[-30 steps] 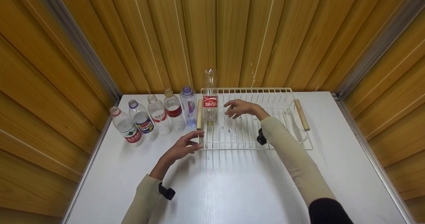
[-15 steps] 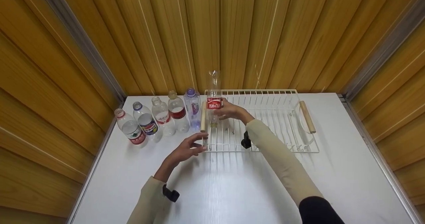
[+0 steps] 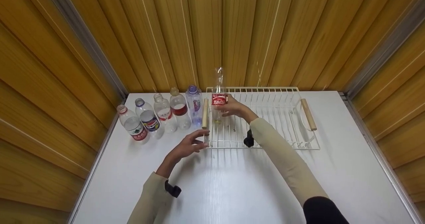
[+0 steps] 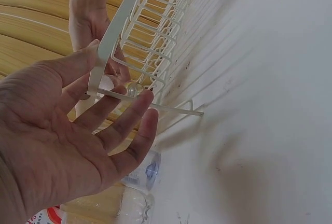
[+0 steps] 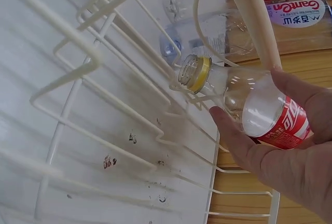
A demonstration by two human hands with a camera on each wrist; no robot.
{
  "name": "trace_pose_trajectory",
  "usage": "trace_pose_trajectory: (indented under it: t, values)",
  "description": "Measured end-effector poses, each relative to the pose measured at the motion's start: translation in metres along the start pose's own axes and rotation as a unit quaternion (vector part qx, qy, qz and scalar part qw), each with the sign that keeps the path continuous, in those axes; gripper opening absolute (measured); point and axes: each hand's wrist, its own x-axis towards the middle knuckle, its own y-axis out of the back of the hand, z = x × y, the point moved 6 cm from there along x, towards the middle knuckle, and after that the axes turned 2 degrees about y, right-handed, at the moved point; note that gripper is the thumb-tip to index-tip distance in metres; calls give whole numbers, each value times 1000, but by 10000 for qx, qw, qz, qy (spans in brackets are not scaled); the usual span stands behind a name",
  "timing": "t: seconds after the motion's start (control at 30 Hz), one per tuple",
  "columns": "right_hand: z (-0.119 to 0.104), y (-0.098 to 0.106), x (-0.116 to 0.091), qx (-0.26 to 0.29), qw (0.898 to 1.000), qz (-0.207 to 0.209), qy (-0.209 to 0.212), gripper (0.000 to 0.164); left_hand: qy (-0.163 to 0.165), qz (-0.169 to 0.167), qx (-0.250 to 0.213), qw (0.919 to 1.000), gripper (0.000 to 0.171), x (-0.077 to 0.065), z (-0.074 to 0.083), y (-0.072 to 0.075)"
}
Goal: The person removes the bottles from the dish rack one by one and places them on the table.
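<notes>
My right hand (image 3: 233, 107) grips a clear Coca-Cola bottle (image 3: 219, 99) around its red label. The bottle is upside down at the left end of a white wire dish rack (image 3: 282, 148). In the right wrist view, the neck with its yellow ring (image 5: 199, 73) points down among the wires, close to the wooden handle. My left hand (image 3: 189, 145) holds the rack's front left corner loosely. The left wrist view has the thumb against the rack's rim (image 4: 109, 40) and fingers curved past the corner wire; the other fingers are spread.
Left of the rack, several uncapped plastic bottles stand upright in a slanting row, from a purple-tinted bottle (image 3: 195, 106) to one with a red-and-white label (image 3: 132, 122). Wooden handles (image 3: 308, 114) rise at both rack ends. A yellow panelled wall (image 3: 239, 35) stands behind the white table (image 3: 212, 187).
My right hand has moved left to the Coca-Cola bottle and taken hold of it. The bottle stays upside down in the rack's left end. My left hand stays at the corner.
</notes>
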Motion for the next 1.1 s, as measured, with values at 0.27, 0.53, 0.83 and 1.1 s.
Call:
trace_pose_trajectory:
  t: [0.27,0.53,0.83,1.1]
  values:
    - [-10,20,-27,34,9999,-25,167,90,-19,-1,-29,10000,56,-3,-1,1]
    - [-12,50,-63,-176,9992,199,306,94,-149,-6,32,9999,55,-3,3,1]
    - [-2,80,-104,-499,9977,430,185,95,-63,-38,-63,10000,56,0,2,-1]
    - [-8,91,-130,-731,9961,368,315,91,-139,-47,-18,9999,55,0,3,0]
